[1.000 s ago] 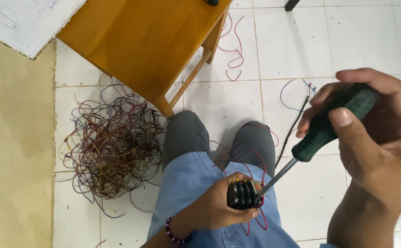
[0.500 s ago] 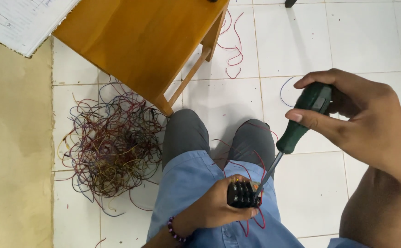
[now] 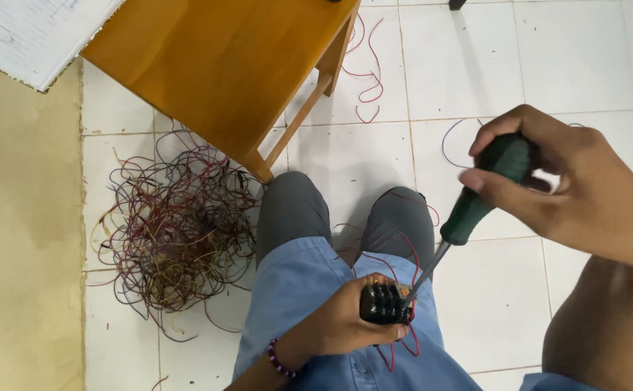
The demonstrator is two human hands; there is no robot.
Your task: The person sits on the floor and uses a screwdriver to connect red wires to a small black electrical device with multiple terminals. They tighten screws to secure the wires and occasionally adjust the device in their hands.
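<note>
Head view, lower centre: left hand (image 3: 338, 326) closed around small black ribbed part (image 3: 383, 303) over lap, red wires (image 3: 403, 344) trailing beneath. Right hand (image 3: 570, 188), right of frame, gripping green-handled screwdriver (image 3: 479, 192), metal tip touching black part. Left of frame, tangled wire heap (image 3: 175, 235) on white tiled floor (image 3: 490, 65). Upper left, wooden stool (image 3: 229, 65).

A white tiled floor (image 3: 490, 65) carries a wire tangle (image 3: 175, 232), loose strands (image 3: 367, 72) and a wooden stool (image 3: 258, 72), seemingly.
</note>
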